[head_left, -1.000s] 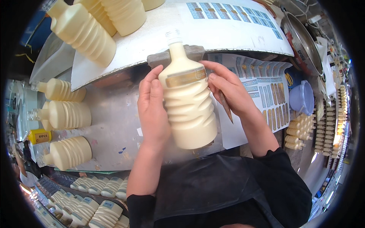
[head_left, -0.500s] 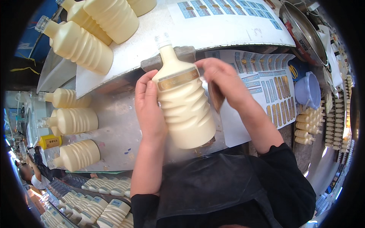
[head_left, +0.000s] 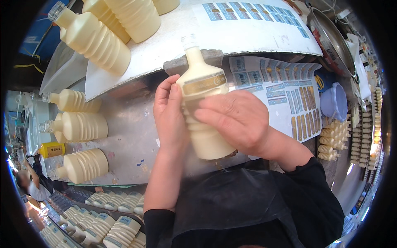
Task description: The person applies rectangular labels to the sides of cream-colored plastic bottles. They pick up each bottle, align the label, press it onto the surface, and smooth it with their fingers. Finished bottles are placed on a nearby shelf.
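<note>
A cream plastic bottle [head_left: 211, 144] with a clear neck and rippled sides leans back with its shoulder by a grey padded rest [head_left: 175, 66]. My left hand [head_left: 169, 111] grips its left side, thumb at the shoulder. Around the upper body runs a gold label [head_left: 204, 84]. Over the bottle's front, just below that label, lies my right hand [head_left: 242, 120]. Its fingers pinch a flat brownish piece [head_left: 192, 106], blurred and partly hidden, against or very near the bottle; its exact kind cannot be made out.
Sheets of blue and gold labels [head_left: 285, 89] lie to the right, with another label sheet [head_left: 252, 12] on the raised white board. More cream bottles [head_left: 84, 127] lie at left, near a yellow container [head_left: 52, 149]. A lilac bucket [head_left: 334, 101] and round metal pan [head_left: 331, 39] stand at right.
My right hand has swung left from beside the bottle's shoulder to its front, carrying the brownish piece. The bottle has shifted slightly right in view and turned a little; my left hand still holds it.
</note>
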The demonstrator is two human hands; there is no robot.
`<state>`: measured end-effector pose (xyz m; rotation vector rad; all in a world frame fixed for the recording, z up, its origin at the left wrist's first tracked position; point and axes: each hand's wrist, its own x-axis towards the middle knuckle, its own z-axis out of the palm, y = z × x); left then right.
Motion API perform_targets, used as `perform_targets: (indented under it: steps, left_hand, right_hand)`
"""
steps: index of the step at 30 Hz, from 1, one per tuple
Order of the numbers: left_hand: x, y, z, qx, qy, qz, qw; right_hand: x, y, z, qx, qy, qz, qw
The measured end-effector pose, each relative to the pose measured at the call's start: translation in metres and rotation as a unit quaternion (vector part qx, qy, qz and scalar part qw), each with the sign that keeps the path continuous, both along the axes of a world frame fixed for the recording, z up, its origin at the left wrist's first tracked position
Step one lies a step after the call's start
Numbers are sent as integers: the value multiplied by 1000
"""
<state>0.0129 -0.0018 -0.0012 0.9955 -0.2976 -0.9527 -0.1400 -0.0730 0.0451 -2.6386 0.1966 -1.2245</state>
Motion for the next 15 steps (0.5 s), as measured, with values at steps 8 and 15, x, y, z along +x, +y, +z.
perform_targets:
  steps: [8, 15]
  left_hand:
    - [4, 9, -7, -57, 93, -7, 994]
    - [9, 19, -19, -41, 115, -18, 992]
  right_hand:
    - [30, 19, 6, -94, 19, -2, 995]
    - [46, 33, 17, -112, 173, -45, 978]
